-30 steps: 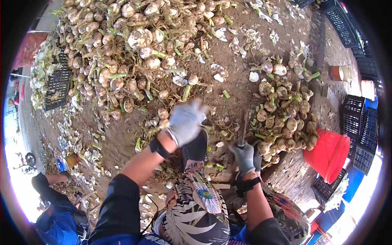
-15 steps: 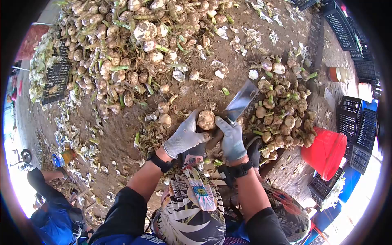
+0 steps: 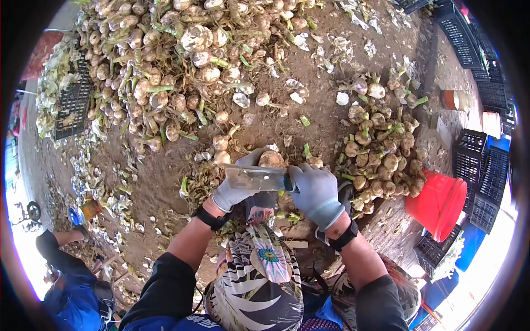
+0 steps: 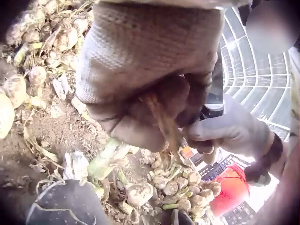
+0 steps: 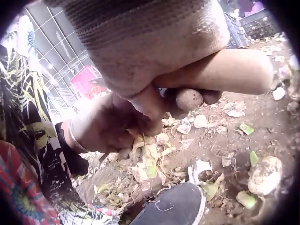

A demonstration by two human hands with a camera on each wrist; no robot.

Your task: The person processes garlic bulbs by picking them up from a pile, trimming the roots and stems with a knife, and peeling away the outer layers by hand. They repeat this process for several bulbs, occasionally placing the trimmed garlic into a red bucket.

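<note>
My gloved left hand (image 3: pixel 231 197) holds a round, soil-stained garlic bulb (image 3: pixel 272 159) in front of my knees. In the left wrist view its dry stalk (image 4: pixel 161 123) hangs down from between the gloved fingers. My gloved right hand (image 3: pixel 317 194) grips a cleaver; the wide blade (image 3: pixel 256 180) lies level across the near side of the bulb and overlaps the left hand in the head view. The cleaver's wooden handle (image 5: pixel 229 72) sticks out past the right fist in the right wrist view. Part of the bulb is hidden behind the blade and fingers.
A big heap of untrimmed bulbs (image 3: pixel 160 71) spreads at upper left, and a smaller pile (image 3: pixel 383 154) sits at right. Beside that stands a red bucket (image 3: pixel 436 204), with black crates (image 3: pixel 469 160) behind. Peelings litter the soil. Another person (image 3: pixel 77 287) sits at lower left.
The left hand came back from near the heap and now has a bulb. The right hand lifted the cleaver from beside the smaller pile and swung its blade leftward to the bulb.
</note>
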